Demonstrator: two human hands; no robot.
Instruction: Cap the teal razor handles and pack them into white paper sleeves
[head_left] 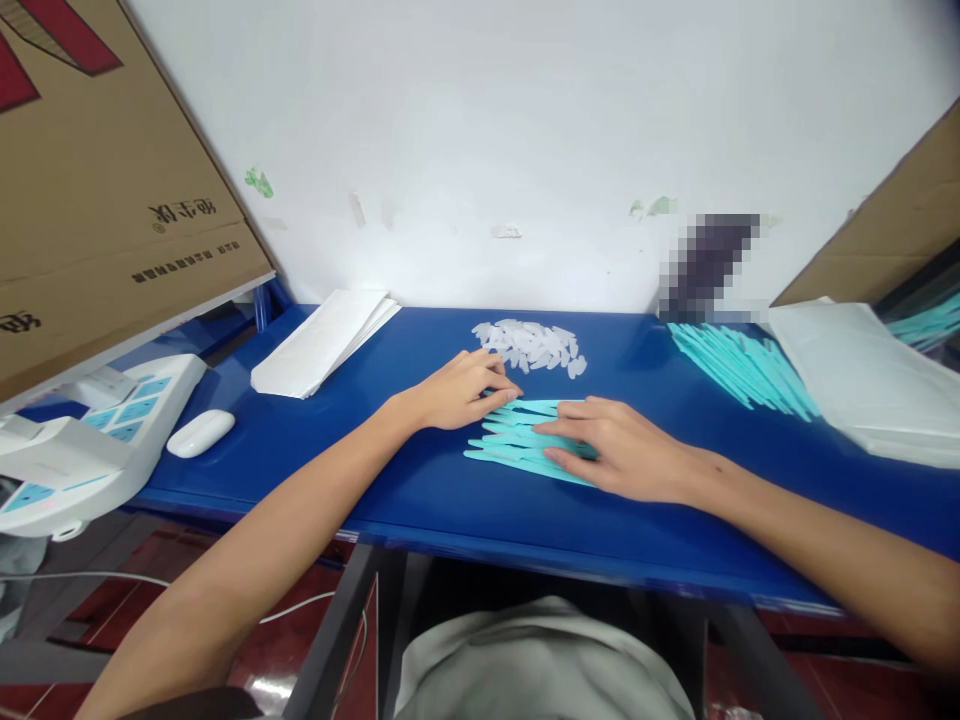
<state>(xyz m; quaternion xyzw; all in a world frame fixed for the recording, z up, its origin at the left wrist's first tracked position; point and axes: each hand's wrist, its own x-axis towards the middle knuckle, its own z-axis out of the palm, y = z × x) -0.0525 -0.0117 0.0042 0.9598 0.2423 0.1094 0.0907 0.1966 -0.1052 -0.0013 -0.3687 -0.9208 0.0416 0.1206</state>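
Note:
Slim turquoise plastic sticks lie side by side in a loose row on the blue table, their tapered ends pointing left. At the far left end of this row, my left hand has its fingers curled and the thumb close to the index finger, on the tip of a turquoise stick. My right hand rests across the right part of the row with fingers apart, covering those ends. Just beyond my left hand sits a heap of small translucent white plastic pieces.
More turquoise sticks lie at the back right beside a stack of white plastic bags. White paper packets, a white earbud case and a white device with blue keys are left. Cardboard boxes flank the table.

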